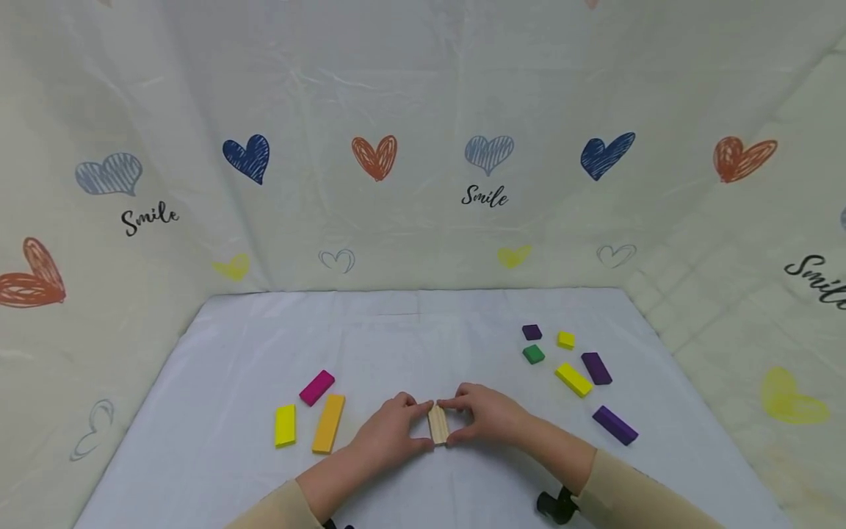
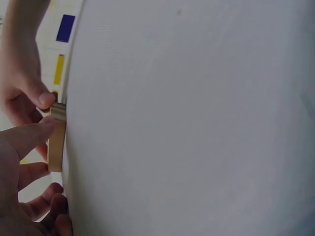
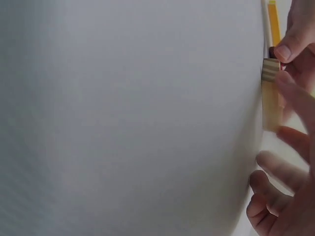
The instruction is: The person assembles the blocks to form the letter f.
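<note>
A plain wooden block [image 1: 438,425] lies on the white cloth near the front middle in the head view, its long side running away from me. My left hand [image 1: 391,433] pinches it from the left, thumb at the near end and index finger at the far end. From the other side my right hand [image 1: 492,417] pinches the same block in the same way. Striped end grain shows on the wooden block [image 2: 56,142] in the left wrist view. In the right wrist view the block [image 3: 271,103] sits between thumb and finger, with the other fingers loosely curled.
Left of the hands lie a magenta block [image 1: 317,388], a yellow block [image 1: 286,425] and an orange block [image 1: 328,424]. To the right are several purple and yellow blocks, including a long purple one [image 1: 615,425], and a green block [image 1: 534,354]. A heart-printed curtain [image 1: 423,88] surrounds the table.
</note>
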{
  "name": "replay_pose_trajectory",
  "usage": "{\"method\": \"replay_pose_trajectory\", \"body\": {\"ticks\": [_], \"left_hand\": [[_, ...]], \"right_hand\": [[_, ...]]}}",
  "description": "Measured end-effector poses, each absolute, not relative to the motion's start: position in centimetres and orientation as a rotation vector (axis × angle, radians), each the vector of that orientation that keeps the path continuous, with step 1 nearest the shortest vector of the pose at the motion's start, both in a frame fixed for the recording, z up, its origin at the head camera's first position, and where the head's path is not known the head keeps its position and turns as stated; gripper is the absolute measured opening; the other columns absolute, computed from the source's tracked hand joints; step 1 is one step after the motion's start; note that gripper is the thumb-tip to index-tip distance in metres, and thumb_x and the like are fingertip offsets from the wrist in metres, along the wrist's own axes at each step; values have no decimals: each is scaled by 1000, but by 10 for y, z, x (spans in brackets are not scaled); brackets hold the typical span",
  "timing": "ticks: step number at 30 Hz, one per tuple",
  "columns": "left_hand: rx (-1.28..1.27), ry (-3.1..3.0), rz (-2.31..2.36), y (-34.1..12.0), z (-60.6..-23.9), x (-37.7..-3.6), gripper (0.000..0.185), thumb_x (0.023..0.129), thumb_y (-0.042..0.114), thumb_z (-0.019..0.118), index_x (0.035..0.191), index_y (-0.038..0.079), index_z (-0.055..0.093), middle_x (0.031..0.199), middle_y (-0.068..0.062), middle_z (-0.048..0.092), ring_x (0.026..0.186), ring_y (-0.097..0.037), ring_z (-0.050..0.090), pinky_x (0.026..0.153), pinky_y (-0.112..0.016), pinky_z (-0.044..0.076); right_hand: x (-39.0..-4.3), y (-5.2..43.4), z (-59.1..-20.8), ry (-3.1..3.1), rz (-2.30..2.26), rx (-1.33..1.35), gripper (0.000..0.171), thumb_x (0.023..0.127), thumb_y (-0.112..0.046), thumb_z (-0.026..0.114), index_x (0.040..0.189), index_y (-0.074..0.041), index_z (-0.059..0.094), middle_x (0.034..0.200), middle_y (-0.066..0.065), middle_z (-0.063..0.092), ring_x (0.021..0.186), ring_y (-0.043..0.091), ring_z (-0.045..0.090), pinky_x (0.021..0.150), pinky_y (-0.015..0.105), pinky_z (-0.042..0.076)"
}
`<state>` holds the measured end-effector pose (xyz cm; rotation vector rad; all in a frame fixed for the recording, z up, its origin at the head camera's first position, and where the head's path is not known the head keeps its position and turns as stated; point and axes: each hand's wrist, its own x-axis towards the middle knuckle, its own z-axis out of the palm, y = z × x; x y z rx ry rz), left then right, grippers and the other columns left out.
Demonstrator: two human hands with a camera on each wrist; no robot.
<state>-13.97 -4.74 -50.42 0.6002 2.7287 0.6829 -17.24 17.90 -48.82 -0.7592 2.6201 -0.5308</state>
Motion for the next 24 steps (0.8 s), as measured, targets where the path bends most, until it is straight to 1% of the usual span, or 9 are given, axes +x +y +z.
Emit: {"method": "replay_pose_trajectory", "body": {"ticks": [4, 8, 17, 24], "left_hand": [[606, 2725, 693, -49, -504, -140, 65, 81, 44, 80, 140, 28, 59, 105, 2, 55, 87, -11, 51, 77, -28, 50], [610, 2713, 683, -52, -503, -141, 65, 81, 45, 80, 140, 29, 58, 107, 2, 54, 87, -11, 50, 77, -28, 51], [597, 2692, 691, -52, -499, -139, 65, 81, 43, 81, 141, 29, 58, 108, 1, 53, 88, -12, 49, 78, -28, 50], [598, 2694, 667, -48, -499, -140, 66, 82, 44, 80, 141, 30, 57, 111, 1, 55, 91, -12, 51, 82, -31, 52]], "right_hand": [[-167, 180, -490, 2651, -554, -783, 67, 73, -56, 82, 132, -29, 66, 92, -9, 52, 76, 8, 45, 64, 23, 40], [-162, 178, -490, 2682, -552, -778, 67, 73, -56, 81, 132, -29, 66, 93, -9, 52, 77, 8, 45, 65, 23, 40], [-158, 177, -493, 2714, -536, -758, 67, 73, -58, 81, 132, -30, 66, 93, -10, 52, 77, 7, 44, 66, 23, 41], [-158, 180, -494, 2723, -530, -755, 68, 73, -58, 81, 133, -29, 66, 92, -11, 51, 77, 7, 44, 66, 23, 40]]}}
